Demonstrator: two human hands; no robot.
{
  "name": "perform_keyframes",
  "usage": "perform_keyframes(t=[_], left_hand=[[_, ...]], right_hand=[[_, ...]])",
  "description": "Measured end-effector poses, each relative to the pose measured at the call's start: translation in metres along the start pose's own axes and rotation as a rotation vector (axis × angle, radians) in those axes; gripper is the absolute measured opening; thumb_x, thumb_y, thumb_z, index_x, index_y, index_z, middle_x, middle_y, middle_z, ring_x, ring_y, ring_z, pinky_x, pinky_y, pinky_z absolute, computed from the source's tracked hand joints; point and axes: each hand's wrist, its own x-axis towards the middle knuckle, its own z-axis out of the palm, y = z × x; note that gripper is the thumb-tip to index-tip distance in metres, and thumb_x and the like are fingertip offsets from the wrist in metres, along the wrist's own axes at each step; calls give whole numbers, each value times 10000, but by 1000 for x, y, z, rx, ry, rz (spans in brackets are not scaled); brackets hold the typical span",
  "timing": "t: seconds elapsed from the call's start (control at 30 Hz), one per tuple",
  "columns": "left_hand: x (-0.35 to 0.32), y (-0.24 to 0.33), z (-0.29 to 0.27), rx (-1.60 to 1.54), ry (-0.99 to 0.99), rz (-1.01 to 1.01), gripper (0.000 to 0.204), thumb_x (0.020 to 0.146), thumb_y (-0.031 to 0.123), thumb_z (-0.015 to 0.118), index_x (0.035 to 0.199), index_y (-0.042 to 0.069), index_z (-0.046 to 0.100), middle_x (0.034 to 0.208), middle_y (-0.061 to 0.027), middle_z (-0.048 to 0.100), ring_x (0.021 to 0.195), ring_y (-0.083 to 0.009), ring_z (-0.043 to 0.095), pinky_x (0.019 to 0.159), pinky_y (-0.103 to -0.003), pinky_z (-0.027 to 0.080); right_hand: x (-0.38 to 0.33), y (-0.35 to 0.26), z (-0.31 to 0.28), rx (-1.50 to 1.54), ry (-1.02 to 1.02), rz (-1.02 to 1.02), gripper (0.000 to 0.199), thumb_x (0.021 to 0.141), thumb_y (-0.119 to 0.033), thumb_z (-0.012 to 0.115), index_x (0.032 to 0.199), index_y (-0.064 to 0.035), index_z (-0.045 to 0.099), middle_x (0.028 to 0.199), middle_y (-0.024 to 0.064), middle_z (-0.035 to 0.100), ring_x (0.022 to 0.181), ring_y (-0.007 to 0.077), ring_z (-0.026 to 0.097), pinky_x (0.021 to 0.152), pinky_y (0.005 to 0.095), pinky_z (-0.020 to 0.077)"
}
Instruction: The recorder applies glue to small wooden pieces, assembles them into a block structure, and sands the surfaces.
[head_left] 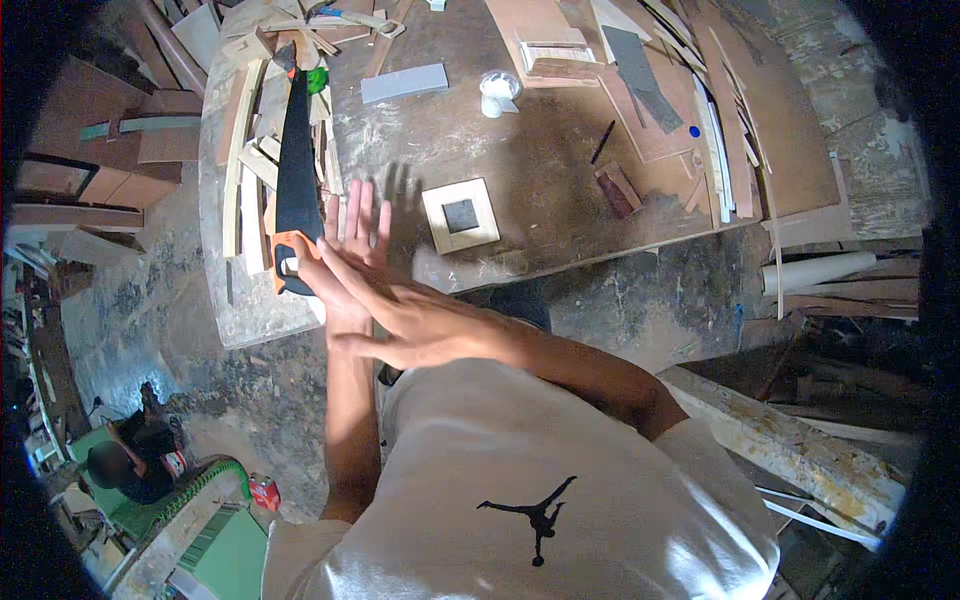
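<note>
My left hand (360, 235) is held over the table's near left edge, fingers stretched out. Across its wrist and lower palm lies my right hand (385, 305), its fingers extended and thumb apart; neither hand grips anything. Close by the right fingertips is the orange and black handle (283, 285) of a hand saw; whether they touch it I cannot tell. The saw's dark blade (296, 160) points away from me over wood strips. To the right of my hands, a pale square wooden frame (487, 212) lies flat with a dark grey square (461, 216) in its middle.
Wood strips (236, 190) line the worktable's (560, 225) left side. Farther back are a grey block (405, 83) and a white cup (497, 95). A black pen (602, 142), reddish-brown block (617, 190) and grey sheet (640, 80) lie right. Another person (135, 460) is lower left.
</note>
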Motion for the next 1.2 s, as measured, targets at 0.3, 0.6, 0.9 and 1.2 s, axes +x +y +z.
perform_keyframes(t=[0.3,0.6,0.9,1.2], left_hand=[[-8,-7,9,54,-66,-20,752,1016,576,336,1557,75,191,1589,-256,290,1461,-394,342,1214,-562,279],[-1,14,2,-105,1,38,739,1025,570,336,1567,93,181,1595,-250,280,1490,-370,290,1230,-543,245],[-1,9,5,95,-121,61,781,1003,531,417,1553,25,187,1603,-253,261,1496,-364,276,1241,-518,240],[-3,3,-22,57,-72,15,746,1010,529,409,1537,29,237,1608,-248,257,1499,-360,272,1239,-518,243]], right_hand=[[17,14,6,-24,-18,6,1054,949,-475,642,1594,-32,-64,1632,284,122,1510,403,182,1238,462,156],[-18,-11,1,130,-52,-129,1135,872,-327,771,1598,-37,-53,1659,229,58,1540,366,102,1248,464,127],[19,18,21,-119,-80,103,1014,937,-534,625,1600,-30,47,1657,230,69,1533,394,92,1240,498,126],[9,2,18,-60,-127,146,1038,937,-576,599,1610,-100,-31,1646,261,88,1536,389,86,1246,536,69]])
